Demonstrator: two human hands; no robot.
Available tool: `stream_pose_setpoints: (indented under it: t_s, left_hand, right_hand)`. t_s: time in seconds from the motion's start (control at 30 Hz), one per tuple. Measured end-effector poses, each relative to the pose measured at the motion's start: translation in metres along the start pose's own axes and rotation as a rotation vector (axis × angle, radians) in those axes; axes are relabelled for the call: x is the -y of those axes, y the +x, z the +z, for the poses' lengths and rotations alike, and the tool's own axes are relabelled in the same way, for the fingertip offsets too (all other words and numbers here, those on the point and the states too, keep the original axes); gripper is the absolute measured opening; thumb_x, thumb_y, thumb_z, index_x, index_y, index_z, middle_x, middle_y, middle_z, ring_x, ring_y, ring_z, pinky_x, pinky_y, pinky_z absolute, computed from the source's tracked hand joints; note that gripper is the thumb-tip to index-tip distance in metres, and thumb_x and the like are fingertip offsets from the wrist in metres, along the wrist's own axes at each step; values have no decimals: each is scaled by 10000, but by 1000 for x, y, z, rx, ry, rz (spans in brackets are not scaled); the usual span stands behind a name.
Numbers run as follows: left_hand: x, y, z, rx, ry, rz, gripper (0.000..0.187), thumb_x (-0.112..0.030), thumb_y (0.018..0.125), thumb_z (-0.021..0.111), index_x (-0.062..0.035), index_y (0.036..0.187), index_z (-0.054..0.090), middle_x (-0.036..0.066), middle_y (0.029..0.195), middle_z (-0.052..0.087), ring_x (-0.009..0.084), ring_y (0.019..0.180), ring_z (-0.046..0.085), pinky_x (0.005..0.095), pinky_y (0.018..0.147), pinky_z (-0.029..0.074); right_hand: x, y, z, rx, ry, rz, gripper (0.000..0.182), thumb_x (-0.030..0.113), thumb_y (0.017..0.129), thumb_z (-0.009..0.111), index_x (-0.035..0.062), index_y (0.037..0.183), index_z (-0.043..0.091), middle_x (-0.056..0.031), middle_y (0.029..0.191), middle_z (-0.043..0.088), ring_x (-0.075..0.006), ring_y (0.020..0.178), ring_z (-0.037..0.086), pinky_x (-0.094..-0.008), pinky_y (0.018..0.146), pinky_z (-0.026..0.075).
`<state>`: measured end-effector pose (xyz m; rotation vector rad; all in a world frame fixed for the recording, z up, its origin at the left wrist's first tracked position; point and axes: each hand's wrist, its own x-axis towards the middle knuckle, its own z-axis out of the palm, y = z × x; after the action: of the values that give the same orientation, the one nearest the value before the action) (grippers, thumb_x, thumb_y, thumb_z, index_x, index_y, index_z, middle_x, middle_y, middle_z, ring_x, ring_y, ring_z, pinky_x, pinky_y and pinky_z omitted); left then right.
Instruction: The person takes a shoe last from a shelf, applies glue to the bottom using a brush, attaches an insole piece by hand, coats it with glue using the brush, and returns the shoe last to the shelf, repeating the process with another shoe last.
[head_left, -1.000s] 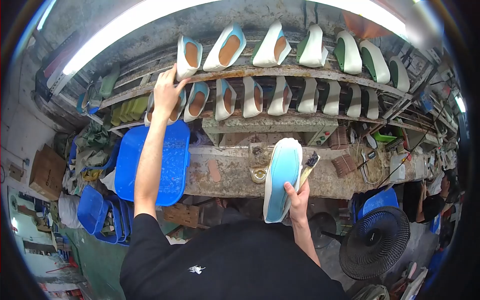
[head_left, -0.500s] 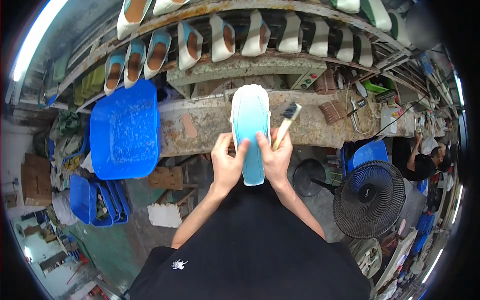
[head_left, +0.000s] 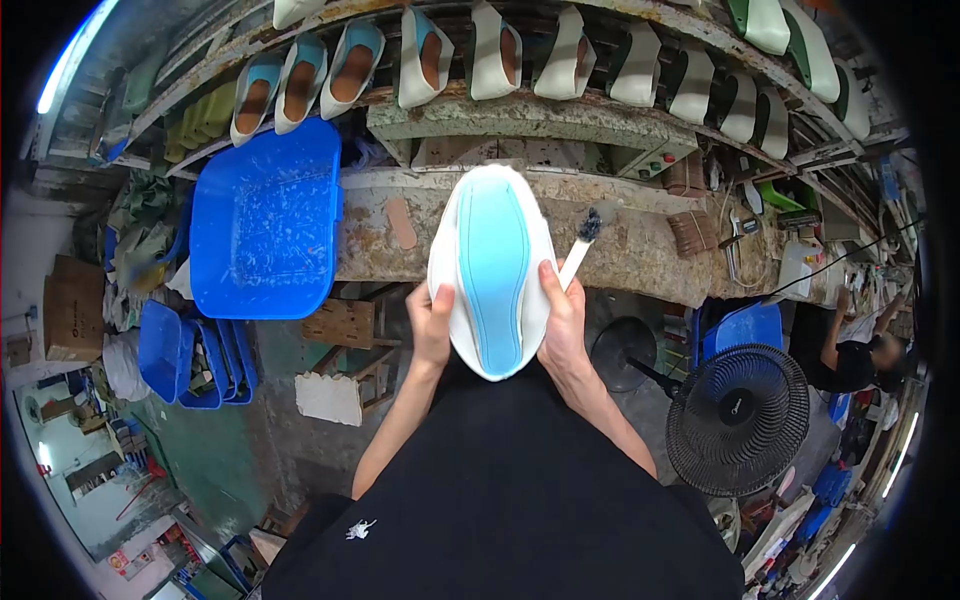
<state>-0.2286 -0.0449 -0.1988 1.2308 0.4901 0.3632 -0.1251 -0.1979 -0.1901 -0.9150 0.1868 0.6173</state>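
A white shoe piece with a light-blue, sole-shaped middle (head_left: 494,270) is held upright in front of my chest, its white sides spread out around the blue. My left hand (head_left: 432,325) grips its left edge, thumb on the face and the other fingers behind. On the opposite edge, my right hand (head_left: 564,320) pinches the piece with the thumb in front. That same hand also keeps a brush (head_left: 573,262) with a pale handle, its dark bristles pointing up. The fingers behind the piece are mostly hidden.
A worn workbench (head_left: 370,255) runs behind the piece, with a tan sole-shaped piece (head_left: 401,223) on it. Left stands a large blue bin (head_left: 265,220); right, a black fan (head_left: 738,418). White shoes (head_left: 496,55) line the rack above. Another person (head_left: 850,355) is at far right.
My hands have moved apart, and the white sides of the shoe piece now spread wider around the blue. The brush stays in my right hand. The surroundings have shifted in view.
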Motion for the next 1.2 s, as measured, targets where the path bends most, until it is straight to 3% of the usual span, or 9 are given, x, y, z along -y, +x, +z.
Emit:
stream_pose_setpoints:
  t_s: [0.07,0.23,0.43,0.57,0.73,0.8,0.97,1.07,1.2]
  left_hand:
    - [20,-8,5,188,-394,-321,1199,-878,832,553,-14,1609,256,190,1553,443,304,1368,521,455,1112,482]
    - [0,-11,37,301,-473,-493,1247,-922,794,535,-15,1606,262,211,1519,474,317,1344,549,467,1105,493]
    - [-5,-4,56,595,-430,-470,1238,-901,814,523,-6,1615,224,224,1526,457,347,1365,531,475,1104,496]
    - [-2,-8,58,483,-514,-495,1219,-860,804,593,-21,1614,235,221,1508,477,359,1323,576,493,1107,513]
    - [15,-12,53,238,-469,-366,1137,-899,862,435,-22,1575,316,203,1440,532,319,1227,616,452,981,563]
    - [13,-6,48,167,-481,-377,1119,-892,875,418,-24,1573,318,201,1447,524,318,1232,610,445,978,562]
    - [-1,13,58,-2,-473,-339,1126,-881,897,381,6,1582,271,223,1477,478,338,1288,573,458,1061,523]
    - [14,19,48,39,-635,-374,1120,-875,902,385,-1,1590,259,221,1490,461,340,1305,554,459,1068,513]
    - [23,12,27,-36,-409,-337,1047,-849,927,386,-64,1610,275,181,1538,436,330,1330,525,466,1100,471]
  right_hand:
    - [21,-12,18,-16,-57,42,212,240,1034,667,77,942,567,-6,879,652,-73,767,613,-232,685,500]
    - [99,22,8,165,-290,-86,156,238,1027,636,89,1027,591,117,643,417,7,472,319,-191,420,215]
    - [153,79,27,554,-535,263,305,333,981,733,34,921,723,16,792,681,-46,660,622,-218,581,503]
    - [121,89,7,403,-254,487,304,334,1005,709,31,1013,709,-8,884,710,-55,666,654,-226,584,552]
    - [69,8,-11,110,-511,-48,436,319,1049,643,-52,1277,673,-6,872,708,-39,621,577,-204,519,434]
    - [39,-13,-2,63,-591,-204,382,255,1046,655,-88,1212,683,-90,978,761,-77,786,690,-241,698,551]
    - [33,10,19,-204,122,266,286,252,1053,646,-25,1110,691,-58,894,746,-81,674,669,-225,552,495]
    - [17,17,-14,28,-147,68,176,254,1045,663,82,1008,652,32,754,639,-32,517,505,-206,424,309]
    - [34,38,-29,169,-122,295,468,457,1117,454,50,972,634,5,774,611,-22,476,370,-218,435,273]
